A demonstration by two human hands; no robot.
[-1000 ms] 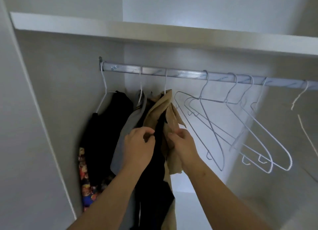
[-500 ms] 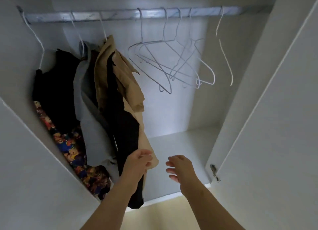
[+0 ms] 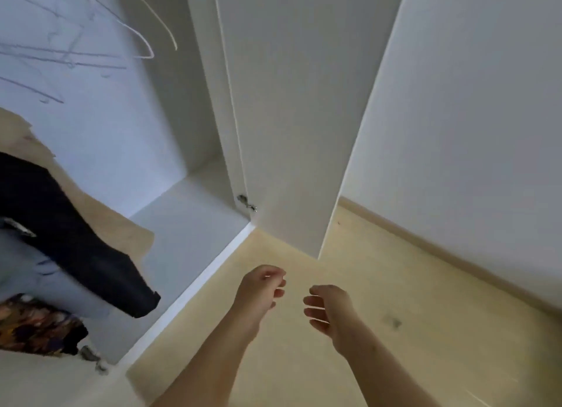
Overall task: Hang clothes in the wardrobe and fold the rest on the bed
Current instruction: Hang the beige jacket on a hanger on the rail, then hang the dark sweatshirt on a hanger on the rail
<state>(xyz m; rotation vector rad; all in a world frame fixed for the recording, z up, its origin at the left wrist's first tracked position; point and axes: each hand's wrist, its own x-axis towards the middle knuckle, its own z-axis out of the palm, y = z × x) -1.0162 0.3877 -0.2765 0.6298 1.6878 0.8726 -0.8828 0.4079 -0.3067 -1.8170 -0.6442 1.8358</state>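
Note:
The open white wardrobe fills the left half of the head view. Inside it at the left hang a tan garment with a black one over it, a grey garment and a colourful patterned one. Empty white wire hangers show blurred at the top left. My left hand and my right hand hover over the floor in front of the wardrobe, fingers loosely curled, holding nothing and clear of the clothes.
The wardrobe's open right door stands edge-on in the middle, with a hinge at its foot. A white wall with a skirting board runs at the right. Pale yellow floor lies below my hands.
My hands let go of the tan and black clothes, dropped and drew back out of the wardrobe. My view has swung down and to the right, toward the floor.

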